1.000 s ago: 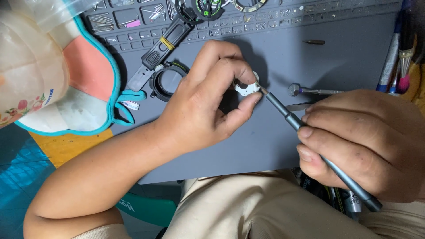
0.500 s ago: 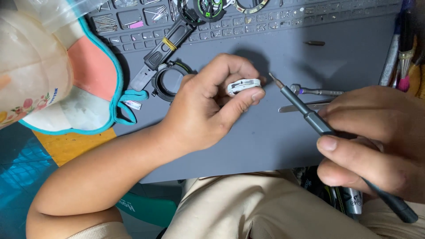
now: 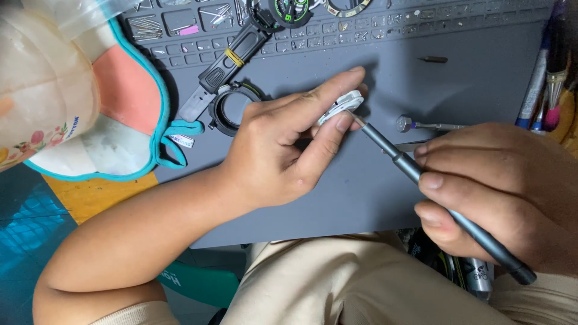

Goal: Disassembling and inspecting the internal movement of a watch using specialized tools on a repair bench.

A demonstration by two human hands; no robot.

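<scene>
Top left, a clear plastic bag (image 3: 42, 90) bulging over a pink cloth with teal trim (image 3: 129, 90); a small white label tab (image 3: 180, 140) lying at the cloth's teal loop, printing too small to tell. Grey work mat (image 3: 361, 192) spread across the tabletop, its upper edge split into small compartments, some holding tiny screws (image 3: 144, 25) and one a pink scrap (image 3: 191, 29). Black watch strap (image 3: 232, 60) with a yellow band lying slantwise on the mat, running up to a green-dialled watch body (image 3: 289, 9) at the top edge; black bezel ring (image 3: 232, 108) just beside the strap's lower end. Left hand (image 3: 283, 150) over the middle of the mat, fingers (image 3: 328, 90) clamped on a small white part (image 3: 343, 102), pinched between forefinger above and thumb below, held just clear of the mat. Right hand (image 3: 500, 192) at the lower right, fingers closed round a dark screwdriver (image 3: 421, 177), shaft slanting up to the left, tip touching the right edge of the white part, just beside the left thumb tip. Small silver tool (image 3: 421, 125) with a knurled head lying on the mat just above the right hand, near the screwdriver shaft; a short dark bit (image 3: 433, 59) well apart, higher up. Pens and brushes (image 3: 551, 78) bunched along the right edge. Beige trousers (image 3: 337, 283) below the mat.
</scene>
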